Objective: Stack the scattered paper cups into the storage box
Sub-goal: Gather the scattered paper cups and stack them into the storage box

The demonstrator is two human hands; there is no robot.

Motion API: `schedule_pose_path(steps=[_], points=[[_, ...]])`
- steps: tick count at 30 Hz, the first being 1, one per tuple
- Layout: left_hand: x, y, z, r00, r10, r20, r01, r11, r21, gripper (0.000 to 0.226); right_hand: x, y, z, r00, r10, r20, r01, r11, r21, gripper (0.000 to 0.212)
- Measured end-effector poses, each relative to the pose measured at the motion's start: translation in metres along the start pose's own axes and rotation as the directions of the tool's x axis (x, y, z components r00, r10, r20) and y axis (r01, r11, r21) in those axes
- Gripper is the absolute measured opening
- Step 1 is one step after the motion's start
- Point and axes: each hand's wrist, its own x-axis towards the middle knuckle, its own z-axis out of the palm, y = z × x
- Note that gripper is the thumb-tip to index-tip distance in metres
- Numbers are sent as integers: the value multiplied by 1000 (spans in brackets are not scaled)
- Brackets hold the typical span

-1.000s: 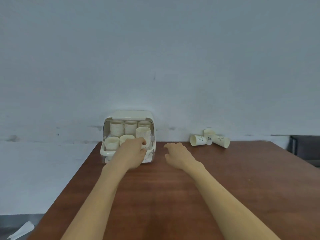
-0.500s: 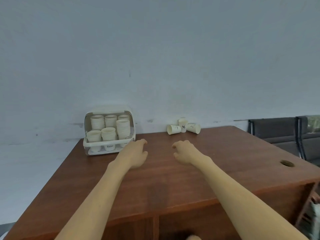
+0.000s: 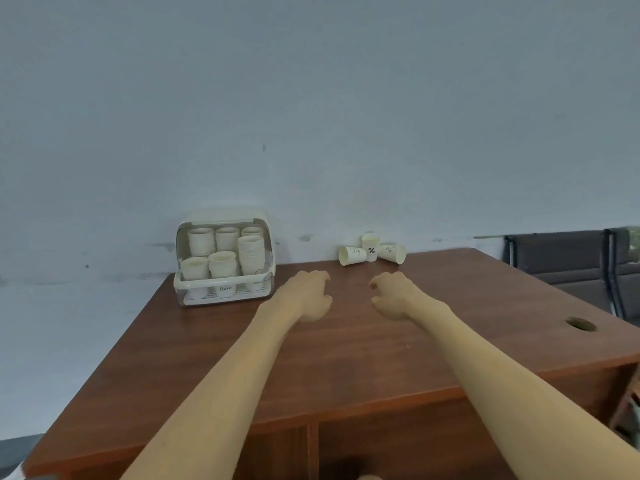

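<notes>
Brown wood is filling the lower half of our view: we are looking across a bench [image 3: 346, 358] that is standing against a pale grey-blue wall [image 3: 311, 98], with our two bare forearms reaching out over it.

Nearest to us, both of our hands are hovering above the middle of the bench, well apart from each other. Our left hand [image 3: 306, 294] is holding nothing, its fingers loosely curled under. Our right hand [image 3: 393, 294] is likewise holding nothing, fingers bent and relaxed. Neither is touching a cup.

Further back on the left, the storage box [image 3: 225, 292] is sitting near the bench's far corner with its front open towards us. Inside, we are seeing several upright stacks of paper cups [image 3: 249, 252], some at the back and some in front, so we are judging most of the job done.

Furthest away, beside the wall and well to the right of the box, three loose cups are waiting in a tight cluster: one lying on its side [image 3: 352, 255], one upright with a percent mark [image 3: 370, 247], and one tipped over [image 3: 392, 253] just right of it. These three are what we are counting as left. Dark chairs [image 3: 561, 258] are showing beyond the bench's right edge.
</notes>
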Motion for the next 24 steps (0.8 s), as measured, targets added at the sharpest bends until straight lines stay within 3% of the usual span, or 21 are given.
schedule_pose_path(steps=[11,24], points=[[85,32,37,996,26,84,-23,999,-40,51,26,55,17,996,90,-26,-88,994,61,39],[251,8,107,986,-132,102,150,969,-196,41,158,94,56,988,143,-59,-135,984,117,46]])
